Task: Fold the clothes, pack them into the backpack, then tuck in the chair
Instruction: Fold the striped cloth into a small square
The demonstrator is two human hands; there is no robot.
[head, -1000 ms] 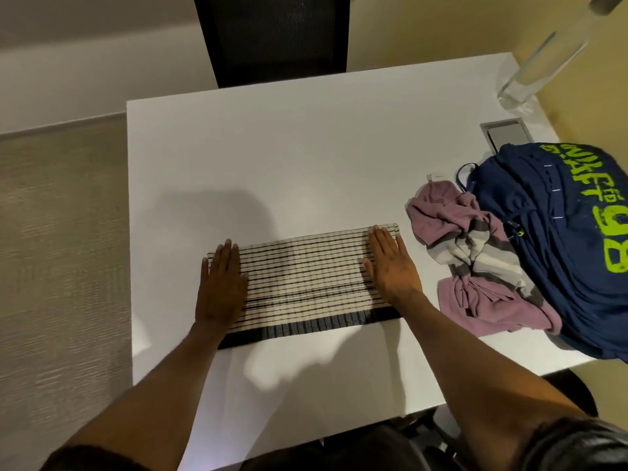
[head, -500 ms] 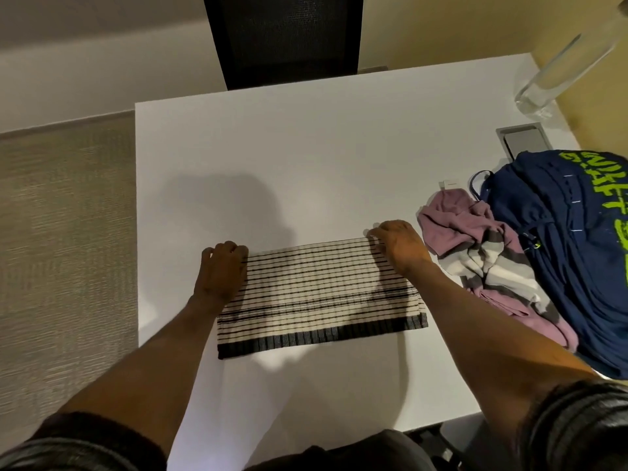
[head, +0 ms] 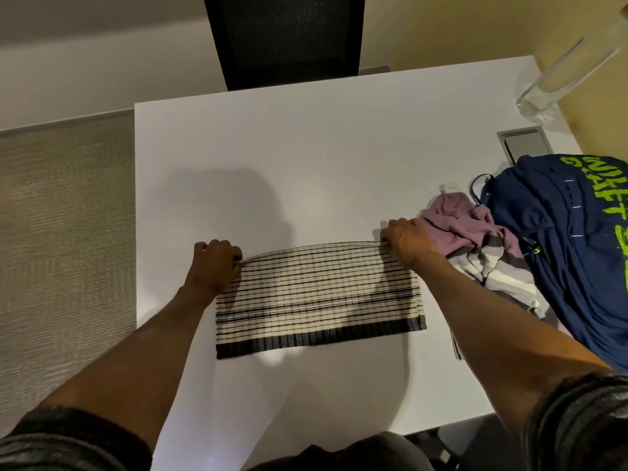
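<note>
At the centre of the frame, on the white table (head: pixel 339 158), the folded striped garment (head: pixel 316 297) lies flat while the left hand (head: pixel 214 263) and right hand (head: pixel 407 243) pinch its far corners, the navy backpack (head: pixel 560 239) and a crumpled pink garment (head: pixel 469 232) lying at right

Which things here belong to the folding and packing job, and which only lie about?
For the job: striped garment, pink and grey garment, blue backpack, possibly the black chair.
Lying about: clear bottle, metal hatch.
</note>
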